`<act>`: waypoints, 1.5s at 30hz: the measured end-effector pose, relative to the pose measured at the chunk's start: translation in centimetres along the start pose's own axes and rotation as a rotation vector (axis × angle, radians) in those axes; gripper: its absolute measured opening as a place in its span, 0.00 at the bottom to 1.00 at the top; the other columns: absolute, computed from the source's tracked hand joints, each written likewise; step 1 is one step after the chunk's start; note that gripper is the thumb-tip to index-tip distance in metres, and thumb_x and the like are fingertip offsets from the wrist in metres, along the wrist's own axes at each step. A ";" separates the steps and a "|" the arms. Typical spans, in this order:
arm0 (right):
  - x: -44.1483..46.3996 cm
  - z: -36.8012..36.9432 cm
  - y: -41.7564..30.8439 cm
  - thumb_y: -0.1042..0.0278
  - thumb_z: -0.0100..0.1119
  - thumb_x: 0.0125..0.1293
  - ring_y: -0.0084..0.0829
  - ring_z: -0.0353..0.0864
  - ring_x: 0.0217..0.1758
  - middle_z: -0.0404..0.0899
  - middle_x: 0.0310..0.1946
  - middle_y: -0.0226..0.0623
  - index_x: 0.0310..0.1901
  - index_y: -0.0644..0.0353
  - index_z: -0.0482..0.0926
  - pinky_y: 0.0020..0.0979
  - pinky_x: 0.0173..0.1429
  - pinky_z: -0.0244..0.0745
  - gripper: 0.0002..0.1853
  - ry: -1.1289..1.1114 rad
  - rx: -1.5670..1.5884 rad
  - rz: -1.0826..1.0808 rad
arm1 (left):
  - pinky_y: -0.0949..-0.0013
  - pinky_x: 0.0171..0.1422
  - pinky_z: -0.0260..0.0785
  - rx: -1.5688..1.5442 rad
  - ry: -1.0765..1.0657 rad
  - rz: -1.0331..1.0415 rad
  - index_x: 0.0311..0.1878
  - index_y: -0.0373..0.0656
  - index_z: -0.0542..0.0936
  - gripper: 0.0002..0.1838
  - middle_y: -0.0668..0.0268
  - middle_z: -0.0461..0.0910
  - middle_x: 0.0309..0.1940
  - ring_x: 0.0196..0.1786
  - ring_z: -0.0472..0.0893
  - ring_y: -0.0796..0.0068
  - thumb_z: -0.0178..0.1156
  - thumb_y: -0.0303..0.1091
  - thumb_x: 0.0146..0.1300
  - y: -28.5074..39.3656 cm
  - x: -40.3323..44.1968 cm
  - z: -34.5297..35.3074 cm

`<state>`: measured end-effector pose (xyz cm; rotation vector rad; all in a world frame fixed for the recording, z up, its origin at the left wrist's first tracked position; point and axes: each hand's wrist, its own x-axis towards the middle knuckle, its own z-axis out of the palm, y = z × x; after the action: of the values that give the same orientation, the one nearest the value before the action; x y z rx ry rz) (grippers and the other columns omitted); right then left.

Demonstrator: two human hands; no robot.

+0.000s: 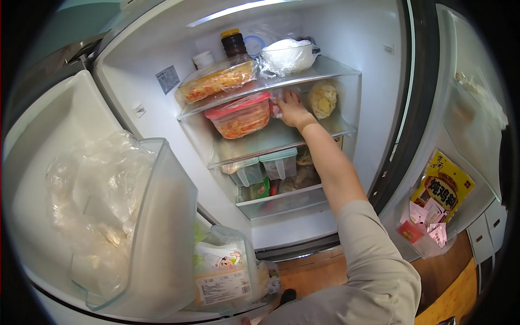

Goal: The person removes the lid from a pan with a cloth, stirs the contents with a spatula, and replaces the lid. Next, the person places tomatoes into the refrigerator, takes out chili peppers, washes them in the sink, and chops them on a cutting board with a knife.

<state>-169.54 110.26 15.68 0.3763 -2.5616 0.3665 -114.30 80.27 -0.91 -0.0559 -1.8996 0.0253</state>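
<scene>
My right hand [295, 111] reaches deep into the fridge at the middle shelf. Its fingers are curled on a small clear plastic bag [278, 104] with something pinkish inside, partly hidden by the hand. Just left of it sits a clear tub with a red lid [238, 115], filled with orange-red food. On the other side of the hand stands a bag of pale yellow pieces [323, 99]. At the bottom edge shows a small skin-toned patch that may be my left hand [247, 320]; its fingers cannot be made out.
The top shelf [271, 81] holds a wrapped orange food pack [219, 81], a dark jar [233, 43] and a covered white bowl [288, 56]. Lower down are handled clear bins [279, 164]. Both open doors carry bins, with plastic bags [103, 184] left and a yellow packet [444, 181] right.
</scene>
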 end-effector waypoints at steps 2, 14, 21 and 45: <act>-1.6 -1.0 -1.1 0.64 0.60 0.58 0.56 0.44 0.79 0.47 0.75 0.54 0.70 0.50 0.64 0.55 0.75 0.54 0.35 0.113 0.106 0.051 | 0.24 0.70 0.42 -0.001 -0.001 0.002 0.77 0.45 0.48 0.62 0.29 0.33 0.73 0.75 0.39 0.26 0.65 0.71 0.47 0.0 0.0 0.0; -4.8 -4.5 4.9 0.50 0.65 0.60 0.56 0.77 0.54 0.78 0.49 0.57 0.54 0.66 0.70 0.49 0.57 0.72 0.30 0.709 0.538 0.836 | 0.24 0.70 0.42 -0.025 -0.007 0.006 0.77 0.46 0.48 0.63 0.27 0.34 0.73 0.75 0.39 0.24 0.66 0.72 0.47 0.2 -0.1 -0.2; -4.7 -4.3 5.9 0.58 0.58 0.66 0.54 0.81 0.46 0.82 0.40 0.53 0.45 0.61 0.74 0.49 0.52 0.73 0.14 0.856 0.518 0.831 | 0.24 0.70 0.41 -0.042 -0.015 0.002 0.77 0.46 0.49 0.64 0.26 0.34 0.73 0.74 0.39 0.24 0.67 0.72 0.46 0.1 -1.7 -1.6; -27.7 -9.0 -7.4 0.70 0.46 0.75 0.23 0.73 0.42 0.75 0.37 0.35 0.43 0.66 0.72 0.27 0.48 0.69 0.08 0.906 1.191 0.406 | 0.29 0.72 0.44 -0.015 -0.057 0.148 0.71 0.45 0.64 0.48 0.37 0.39 0.75 0.75 0.45 0.33 0.68 0.59 0.51 -0.4 -2.2 -3.2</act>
<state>-140.05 111.68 9.83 0.0253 -1.2767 1.7361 -110.58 79.77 -1.89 -0.2084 -1.9495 0.1140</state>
